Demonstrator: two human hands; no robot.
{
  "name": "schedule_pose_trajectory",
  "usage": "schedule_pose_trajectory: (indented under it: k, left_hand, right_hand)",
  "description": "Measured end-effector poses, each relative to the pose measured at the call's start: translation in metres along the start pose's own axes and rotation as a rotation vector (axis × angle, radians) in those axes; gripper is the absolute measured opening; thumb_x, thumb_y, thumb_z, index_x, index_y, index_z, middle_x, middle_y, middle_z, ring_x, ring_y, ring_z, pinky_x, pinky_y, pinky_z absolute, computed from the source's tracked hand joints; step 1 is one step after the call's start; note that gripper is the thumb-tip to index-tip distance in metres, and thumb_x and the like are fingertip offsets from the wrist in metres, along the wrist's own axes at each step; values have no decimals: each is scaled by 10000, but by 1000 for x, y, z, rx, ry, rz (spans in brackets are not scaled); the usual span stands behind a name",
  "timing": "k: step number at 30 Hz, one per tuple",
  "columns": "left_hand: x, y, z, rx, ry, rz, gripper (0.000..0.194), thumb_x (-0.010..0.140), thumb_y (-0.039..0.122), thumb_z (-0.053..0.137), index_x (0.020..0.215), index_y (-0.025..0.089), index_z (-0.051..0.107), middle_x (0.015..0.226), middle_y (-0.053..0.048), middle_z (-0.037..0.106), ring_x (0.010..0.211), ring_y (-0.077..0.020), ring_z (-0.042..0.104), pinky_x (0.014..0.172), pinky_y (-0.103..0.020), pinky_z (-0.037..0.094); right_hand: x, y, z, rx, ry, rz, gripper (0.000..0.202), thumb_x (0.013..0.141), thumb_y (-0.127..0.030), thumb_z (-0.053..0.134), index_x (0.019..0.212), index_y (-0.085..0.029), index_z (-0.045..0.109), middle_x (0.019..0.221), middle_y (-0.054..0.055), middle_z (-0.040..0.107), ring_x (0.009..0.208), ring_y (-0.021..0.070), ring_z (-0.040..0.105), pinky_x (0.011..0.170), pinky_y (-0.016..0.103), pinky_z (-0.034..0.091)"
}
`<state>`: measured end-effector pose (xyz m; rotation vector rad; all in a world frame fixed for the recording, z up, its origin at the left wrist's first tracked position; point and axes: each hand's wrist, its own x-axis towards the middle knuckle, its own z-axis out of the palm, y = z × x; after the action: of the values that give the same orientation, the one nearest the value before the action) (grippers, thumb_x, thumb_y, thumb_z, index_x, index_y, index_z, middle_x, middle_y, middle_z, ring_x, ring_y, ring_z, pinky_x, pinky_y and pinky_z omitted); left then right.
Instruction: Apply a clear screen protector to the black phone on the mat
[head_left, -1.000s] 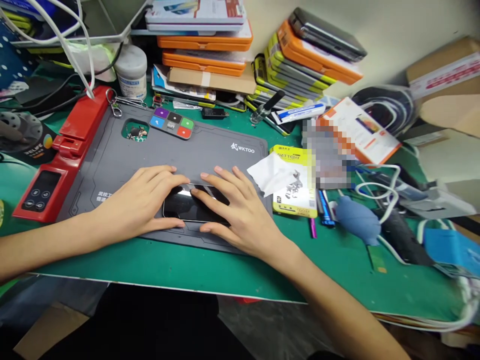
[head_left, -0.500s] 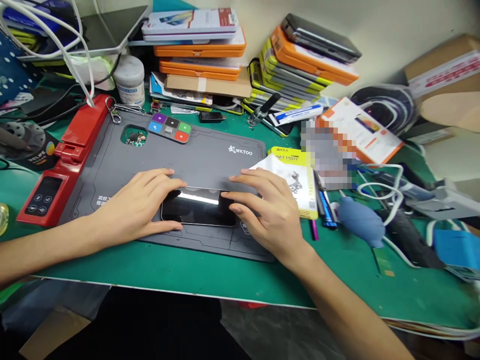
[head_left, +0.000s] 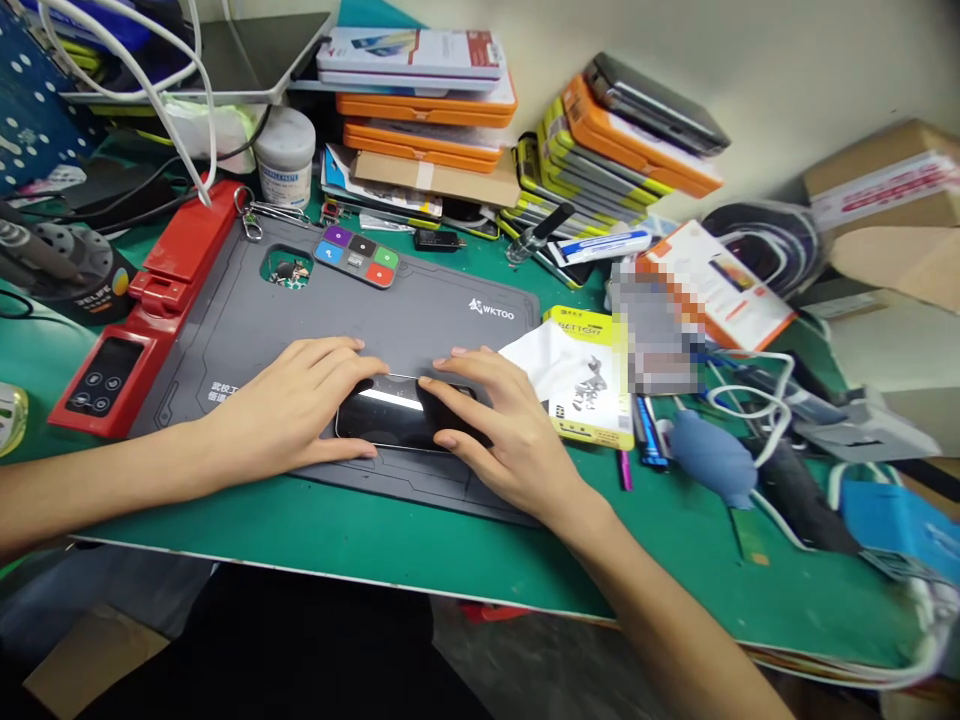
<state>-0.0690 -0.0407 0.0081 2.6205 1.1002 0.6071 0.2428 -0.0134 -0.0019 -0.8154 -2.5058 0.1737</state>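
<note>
A dark smartphone (head_left: 390,425) lies screen up on a grey work mat (head_left: 405,335), with a bright strip of reflected light across its glass. My left hand (head_left: 300,400) steadies its left end, the thumb along the near edge and the fingertips at the far edge. Over the right end is my right hand (head_left: 510,420), fingers apart, with index finger and thumb reaching onto the screen. That hand hides the phone's right part, and I cannot tell how firmly it touches the glass. A white sheet (head_left: 536,355) and a yellow battery package (head_left: 596,420) lie just beyond my right hand.
A red device with buttons (head_left: 142,310) borders the mat's left side. Behind stand orange cases (head_left: 427,105), a paste jar (head_left: 285,160) and stacked yellow-grey cases (head_left: 585,160). To the right lie a blue air blower (head_left: 712,455), white cables and a white-orange box (head_left: 716,280).
My right hand has slid left across the phone and covers more of its right end. My left hand keeps its place at the left end. The whole view has shifted slightly.
</note>
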Motion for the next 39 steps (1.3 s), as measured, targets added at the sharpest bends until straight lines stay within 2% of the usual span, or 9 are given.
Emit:
schedule_pose_trajectory:
  k: [7, 10, 13, 16, 20, 26, 31, 36, 39]
  left_hand:
    - [0, -2, 3, -27, 14, -12, 749, 990, 530, 832, 1549, 185, 473, 1518, -209, 662, 1542, -377, 565, 1231, -516, 474]
    - [0, -4, 3, -45, -3, -30, 784, 973, 561, 841, 1555, 195, 464, 1512, -202, 667, 1543, -383, 564, 1225, -523, 481]
    - [0, -5, 2, -74, -20, -61, 807, 960, 586, 848, 1556, 204, 462, 1536, -199, 657, 1547, -386, 562, 1240, -541, 471]
    - [2, -6, 0, -108, -45, -115, 809, 933, 599, 870, 1536, 216, 491, 1554, -190, 656, 1550, -383, 562, 1237, -549, 480]
    - [4, -5, -3, -88, -62, -140, 847, 895, 612, 901, 1531, 208, 513, 1557, -193, 660, 1561, -390, 550, 1228, -548, 493]
    - [5, -4, -6, -80, -82, -119, 830, 912, 599, 891, 1531, 196, 514, 1521, -185, 684, 1549, -384, 563, 1225, -535, 496]
    - [3, -5, -6, -91, -79, -123, 822, 937, 598, 866, 1565, 212, 502, 1575, -196, 645, 1576, -388, 533, 1253, -554, 476]
    - [2, -6, -7, -58, -50, -57, 771, 964, 545, 857, 1575, 231, 509, 1546, -182, 655, 1574, -391, 529, 1249, -571, 489]
    - [4, -4, -9, 26, -55, 69, 578, 1027, 423, 803, 1551, 286, 602, 1618, -153, 622, 1603, -393, 492, 1274, -592, 466]
  right_hand:
    - [13, -12, 2, -71, -80, -77, 616, 1111, -593, 583, 1586, -199, 588, 1564, 179, 673, 1583, 376, 529, 1343, 708, 387]
    - [26, -21, 1, -111, -115, -133, 610, 1120, -573, 578, 1542, -135, 626, 1567, 203, 677, 1599, 379, 516, 1377, 680, 353]
    - [40, -28, 1, -88, -156, -132, 585, 1127, -586, 553, 1495, -150, 679, 1586, 192, 666, 1622, 376, 494, 1390, 672, 334]
    - [45, -23, 1, -53, -203, -96, 604, 1107, -620, 572, 1530, -200, 671, 1641, 178, 625, 1648, 376, 458, 1381, 707, 322]
    - [32, -4, -2, -71, -224, -62, 569, 1102, -599, 593, 1569, -279, 648, 1720, 151, 557, 1674, 366, 416, 1360, 742, 318]
    - [14, 12, -13, -71, -114, -27, 377, 1140, -453, 576, 1431, -304, 764, 1667, 119, 613, 1644, 354, 466, 1329, 726, 393]
    - [9, 18, -21, -80, -22, -34, 242, 1101, -313, 660, 1229, -293, 866, 1454, 97, 775, 1457, 344, 661, 1262, 649, 510]
    - [0, 29, -27, -108, 73, 1, 299, 1137, -303, 591, 1078, -262, 881, 1266, 92, 847, 1281, 312, 754, 1073, 534, 643]
    - [-1, 28, -26, -139, 137, 18, 325, 1144, -263, 570, 993, -242, 857, 1169, 83, 864, 1168, 284, 788, 1000, 482, 663]
